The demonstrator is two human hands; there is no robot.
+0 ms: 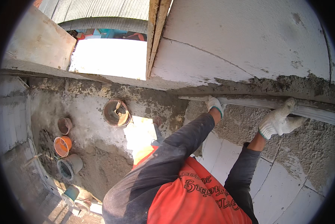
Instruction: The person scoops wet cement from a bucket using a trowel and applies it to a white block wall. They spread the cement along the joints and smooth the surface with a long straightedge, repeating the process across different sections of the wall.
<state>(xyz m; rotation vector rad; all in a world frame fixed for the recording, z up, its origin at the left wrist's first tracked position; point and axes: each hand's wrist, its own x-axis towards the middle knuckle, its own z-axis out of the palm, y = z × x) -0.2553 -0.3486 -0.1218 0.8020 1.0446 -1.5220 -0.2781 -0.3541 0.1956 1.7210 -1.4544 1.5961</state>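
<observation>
A long, pale metal straightedge (246, 102) runs along the wall from the middle of the view to the right, smeared with grey mortar. My left hand (215, 103), in a white knitted glove, is closed on it near its left end. Farther right, my gloved right hand (278, 121) grips the same bar, with fingers reaching over its face. Rough wet plaster (233, 121) covers part of the block wall (274, 183) beside the bar. A ridge of mortar (279, 85) lies along the bar's other side, against smooth pale blocks (246, 37).
On the mortar-stained floor stands a dark bucket (107, 112) holding a tool with a pale handle. Several more buckets, among them an orange one (62, 146), stand at the left by a sand heap (107, 164). A wooden post (155, 37) edges the bright opening.
</observation>
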